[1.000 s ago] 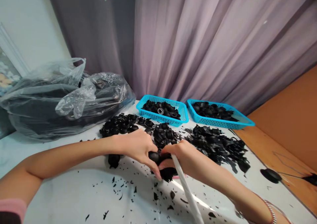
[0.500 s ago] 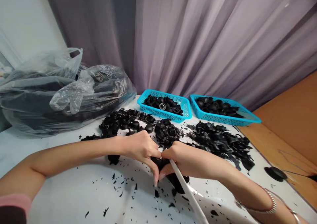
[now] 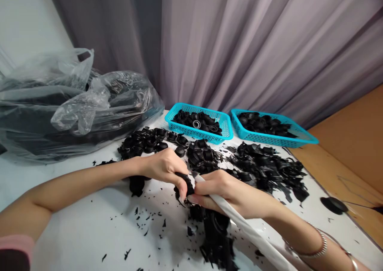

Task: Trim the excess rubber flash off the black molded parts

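My left hand (image 3: 167,169) is closed, thumb and fingers pinching a ribbed black rubber part (image 3: 186,183). Against that part's right side, my right hand (image 3: 227,189) is also closed, with a long white strip-like tool (image 3: 248,231) running through its fingers towards the bottom right. The tool's narrow tip points at the rubber part between the hands; its exact kind I cannot make out. Just below my hands lies a bunch of black rubber parts (image 3: 217,235), partly covered by the right hand.
Heaps of ribbed black parts (image 3: 266,163) lie beyond the hands. Two blue baskets (image 3: 199,134) (image 3: 273,141) hold more. A bulging clear plastic bag (image 3: 77,107) stands left. Black scraps (image 3: 127,255) litter the white table (image 3: 74,231); a black disc (image 3: 333,205) lies right.
The white tool has swung, its tip now higher between my hands. My left hand has turned the black part up into view. The bunch below shows more, stretching further down.
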Demonstrator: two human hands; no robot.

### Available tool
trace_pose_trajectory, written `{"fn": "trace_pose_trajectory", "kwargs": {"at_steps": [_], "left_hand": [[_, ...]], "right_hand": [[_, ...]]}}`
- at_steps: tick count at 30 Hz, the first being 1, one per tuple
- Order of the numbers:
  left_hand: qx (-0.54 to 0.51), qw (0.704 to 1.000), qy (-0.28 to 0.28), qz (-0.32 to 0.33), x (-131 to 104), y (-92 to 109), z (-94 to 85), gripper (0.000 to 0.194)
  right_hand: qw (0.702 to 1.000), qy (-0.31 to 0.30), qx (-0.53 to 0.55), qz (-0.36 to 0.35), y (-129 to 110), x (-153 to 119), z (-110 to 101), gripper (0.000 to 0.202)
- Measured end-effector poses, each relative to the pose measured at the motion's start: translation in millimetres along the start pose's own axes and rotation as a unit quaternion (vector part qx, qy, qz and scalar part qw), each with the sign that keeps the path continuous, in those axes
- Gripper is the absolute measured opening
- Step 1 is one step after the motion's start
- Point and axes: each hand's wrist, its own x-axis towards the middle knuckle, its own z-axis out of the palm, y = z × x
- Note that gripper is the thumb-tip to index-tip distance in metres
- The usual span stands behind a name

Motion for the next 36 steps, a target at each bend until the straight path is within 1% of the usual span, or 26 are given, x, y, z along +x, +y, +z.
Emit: {"fn": "trace_pose_trajectory", "kwargs": {"at_steps": [2, 4, 6, 8, 10, 11, 12, 13, 14, 15, 16, 17, 18, 19, 21, 24, 27, 30, 33, 36], "left_hand": [[-0.012, 1.0, 0.006, 0.004, 0.2, -1.1, -0.2, 0.057], [-0.034, 0.999, 0.017, -0.007, 1.8, -1.5, 0.4, 0.057], [-0.063, 0.997, 0.031, -0.036, 3.3, -2.2, 0.0, 0.061], [-0.093, 0.991, 0.044, -0.086, 2.6, -4.7, -4.3, 0.061], [-0.112, 0.976, 0.105, -0.157, -2.0, -9.4, -13.9, 0.059], [-0.117, 0.961, 0.157, -0.197, -5.5, -11.9, -20.1, 0.059], [-0.114, 0.946, 0.208, -0.222, -9.3, -14.1, -26.1, 0.061], [-0.111, 0.938, 0.234, -0.23, -13.0, -15.4, -31.2, 0.065], [-0.111, 0.935, 0.244, -0.235, -15.8, -15.5, -34.3, 0.067], [-0.11, 0.933, 0.247, -0.238, -17.5, -14.1, -34.9, 0.063], [-0.113, 0.936, 0.236, -0.235, -17.9, -11.5, -33.0, 0.059], [-0.118, 0.943, 0.212, -0.229, -17.0, -7.9, -28.6, 0.056], [-0.126, 0.953, 0.174, -0.213, -15.2, -3.9, -22.7, 0.052], [-0.131, 0.965, 0.134, -0.181, -12.9, 0.0, -16.0, 0.051], [-0.124, 0.976, 0.119, -0.131, -8.8, 5.4, -3.3, 0.05], [-0.1, 0.98, 0.148, -0.089, -7.7, 6.7, 7.8, 0.047], [-0.087, 0.98, 0.17, -0.06, -10.7, 5.3, 11.2, 0.046], [-0.069, 0.979, 0.189, -0.041, -12.9, 5.7, 13.3, 0.045], [-0.035, 0.981, 0.189, -0.028, -13.7, 7.5, 16.6, 0.048], [0.01, 0.985, 0.174, -0.01, -13.7, 9.8, 20.4, 0.051]], "right_hand": [[1.0, 0.025, 0.01, -0.004, 3.4, -1.6, 2.3, 0.027], [0.998, 0.056, 0.002, -0.008, 6.4, -3.0, 4.6, 0.028], [0.996, 0.089, -0.016, -0.009, 7.5, -4.3, 6.9, 0.03], [0.992, 0.122, -0.037, -0.006, 5.6, -7.7, 8.9, 0.03], [0.987, 0.148, -0.055, -0.009, 0.9, -15.3, 9.7, 0.029], [0.985, 0.159, -0.066, -0.006, -1.9, -20.6, 9.1, 0.028], [0.984, 0.162, -0.073, -0.012, -4.3, -26.6, 7.8, 0.026], [0.983, 0.163, -0.088, -0.003, -6.0, -32.5, 5.5, 0.025], [0.977, 0.176, -0.117, 0.014, -6.6, -37.7, 2.3, 0.025], [0.974, 0.175, -0.14, 0.025, -5.8, -41.3, -1.6, 0.026], [0.971, 0.18, -0.157, 0.033, -3.6, -43.1, -5.8, 0.026], [0.961, 0.211, -0.173, 0.046, -0.2, -43.0, -9.9, 0.028], [0.95, 0.238, -0.191, 0.067, 4.0, -41.1, -13.5, 0.029], [0.941, 0.257, -0.203, 0.084, 8.6, -37.9, -16.0, 0.03], [0.928, 0.285, -0.217, 0.101, 18.0, -29.9, -17.0, 0.03], [0.925, 0.286, -0.224, 0.111, 29.3, -20.8, -10.0, 0.027], [0.926, 0.278, -0.222, 0.124, 36.9, -18.6, -0.3, 0.029], [0.918, 0.294, -0.226, 0.137, 38.0, -20.3, 2.6, 0.034], [0.9, 0.327, -0.233, 0.168, 26.0, -21.6, -2.8, 0.045], [0.879, 0.357, -0.226, 0.22, 2.5, -21.1, -8.5, 0.053]]}}
